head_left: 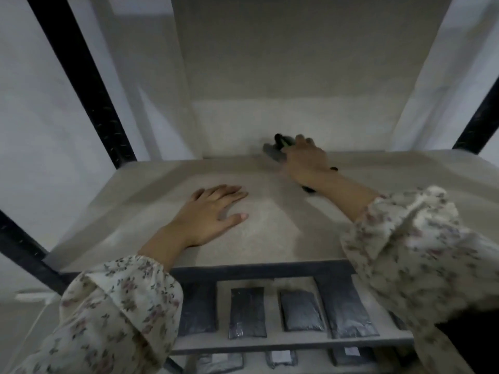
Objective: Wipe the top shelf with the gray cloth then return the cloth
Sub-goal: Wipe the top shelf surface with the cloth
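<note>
The top shelf (270, 225) is a beige board inside a black metal frame. Near its back edge, right of centre, lies the gray cloth (271, 152), bunched up. My right hand (305, 157) reaches far in and holds the cloth, fingers curled over it, so most of it is hidden. A blurred black and green shape (282, 140) shows just beyond the fingers; I cannot tell what it is. My left hand (213, 211) rests flat on the shelf at front left, fingers straight, holding nothing.
Black frame posts (89, 85) rise at the left and at the far right (478, 125). The wall stands close behind the shelf. On the shelf below (270, 342) lie several dark flat packets (247, 311), with more on a lower level.
</note>
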`<state>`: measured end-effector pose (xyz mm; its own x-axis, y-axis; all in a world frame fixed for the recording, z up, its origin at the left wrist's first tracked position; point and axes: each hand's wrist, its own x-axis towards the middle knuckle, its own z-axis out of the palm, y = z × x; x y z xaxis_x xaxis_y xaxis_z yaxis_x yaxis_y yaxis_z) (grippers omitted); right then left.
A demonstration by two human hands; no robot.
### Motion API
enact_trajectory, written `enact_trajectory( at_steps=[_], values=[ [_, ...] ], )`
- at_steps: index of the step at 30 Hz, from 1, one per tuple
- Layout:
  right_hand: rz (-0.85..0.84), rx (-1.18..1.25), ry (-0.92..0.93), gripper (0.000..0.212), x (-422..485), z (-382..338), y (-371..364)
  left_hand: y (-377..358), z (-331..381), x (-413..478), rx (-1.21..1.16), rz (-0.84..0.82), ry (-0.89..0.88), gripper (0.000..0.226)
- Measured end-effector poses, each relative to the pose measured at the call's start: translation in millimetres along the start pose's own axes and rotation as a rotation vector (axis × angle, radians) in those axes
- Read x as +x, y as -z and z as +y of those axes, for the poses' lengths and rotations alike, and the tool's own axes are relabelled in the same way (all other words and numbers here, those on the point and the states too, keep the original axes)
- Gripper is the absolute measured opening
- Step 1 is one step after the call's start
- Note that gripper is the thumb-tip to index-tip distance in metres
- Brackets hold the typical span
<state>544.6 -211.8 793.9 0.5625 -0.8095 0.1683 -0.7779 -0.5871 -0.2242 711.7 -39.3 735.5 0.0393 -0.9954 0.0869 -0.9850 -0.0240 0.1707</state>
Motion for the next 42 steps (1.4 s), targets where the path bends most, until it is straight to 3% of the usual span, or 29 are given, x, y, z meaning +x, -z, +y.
enact_trajectory(
  at_steps=[4,6,8,11,15,17,21,24,27,29,34,37,40,42],
  values=[
    [0.017,-0.222,0.008,0.038,25,13,-29,-2,0,1,-0.006,0.010,0.023,0.065],
    [0.020,-0.157,0.200,0.036,17,3,-38,-2,1,1,-0.012,0.020,0.030,0.065],
    [-0.085,0.056,0.352,0.030,12,-6,-31,-1,2,1,-0.021,0.011,0.034,0.068],
    [-0.189,0.124,0.340,0.029,36,-9,-18,0,2,2,-0.016,0.008,0.033,0.068],
    [-0.034,-0.069,0.220,0.034,59,-1,-31,0,2,1,-0.017,0.008,0.033,0.067],
    [-0.036,-0.044,0.299,0.030,48,-5,-45,0,2,0,-0.025,0.014,0.026,0.067],
    [-0.300,0.199,0.543,0.023,29,-11,-24,-1,3,-2,-0.068,0.102,0.006,0.064],
    [-0.265,0.196,0.413,0.030,60,-3,-12,0,2,-2,-0.125,0.184,0.021,0.053],
    [-0.090,0.137,0.205,0.058,75,3,-37,0,0,-5,-0.115,0.251,0.061,0.048],
    [-0.085,0.067,0.247,0.052,66,1,-50,0,-2,-7,-0.096,0.263,0.096,0.050],
    [-0.141,0.197,0.467,0.029,-14,-10,-35,-2,-1,-8,-0.030,0.227,0.116,0.058],
    [-0.148,0.221,0.618,0.038,-71,-6,-32,0,-1,-12,-0.049,0.193,0.099,0.067],
    [-0.305,0.322,0.636,0.031,-94,0,-20,4,0,-20,-0.092,0.150,0.057,0.067],
    [-0.372,0.561,0.520,0.016,-95,-3,-1,9,7,-26,-0.162,0.138,0.044,0.058]
  ],
)
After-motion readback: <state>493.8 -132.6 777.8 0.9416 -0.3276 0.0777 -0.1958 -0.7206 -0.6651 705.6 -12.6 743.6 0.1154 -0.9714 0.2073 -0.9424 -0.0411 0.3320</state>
